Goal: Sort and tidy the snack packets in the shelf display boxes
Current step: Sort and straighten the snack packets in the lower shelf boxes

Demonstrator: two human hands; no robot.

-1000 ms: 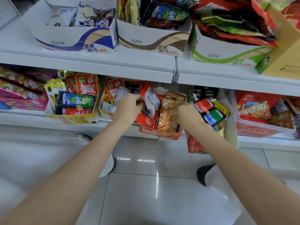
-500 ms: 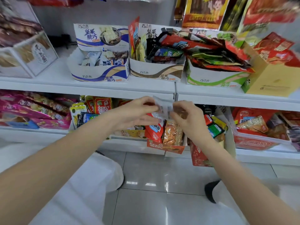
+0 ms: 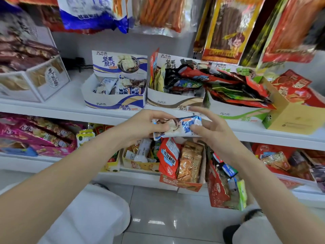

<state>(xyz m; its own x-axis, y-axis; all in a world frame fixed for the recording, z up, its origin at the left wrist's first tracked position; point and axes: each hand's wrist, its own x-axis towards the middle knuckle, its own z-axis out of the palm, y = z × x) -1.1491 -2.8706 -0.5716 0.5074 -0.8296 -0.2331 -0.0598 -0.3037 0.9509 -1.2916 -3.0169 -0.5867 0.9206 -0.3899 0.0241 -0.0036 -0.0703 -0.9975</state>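
I hold a blue-and-white snack packet [image 3: 177, 126] level in front of the middle shelf edge [image 3: 70, 112], dead centre of my view, apparently to read its printing before filing it. My left hand [image 3: 146, 125] grips the packet's left end, fingers curled over the top and thumb pressed on its face. My right hand [image 3: 213, 131] pinches the right end between thumb and a finger, the other fingers fanned loosely upward. The wrapper is glossy crinkled film, a flat pillow shape with crimped ends, catching the light.

At 11 o'clock from the packet, on the shelf above it, stands a blue-and-white display box [image 3: 115, 101] of printed card with a raised back panel; the packets [image 3: 112, 86] inside carry the same colours as the one I hold, so I judge that box to be its home. Directly at 12 o'clock sits a brown-trimmed box [image 3: 174, 103] stuffed with mixed dark and red wrappers, and at 2 o'clock a green-trimmed box [image 3: 242, 114] overflows with red and green foil packs lying flat and askew.

At 6 o'clock, on the lower shelf, a red carton [image 3: 179, 184] keeps a red packet [image 3: 168, 159] and a tan one [image 3: 190, 162] standing upright. Large hanging bags [image 3: 95, 13] blur across 12 o'clock at the top.

The next move, I judge, is a short lift up and left, sliding the packet in edge-first so its slippery film does not skate off its neighbours.
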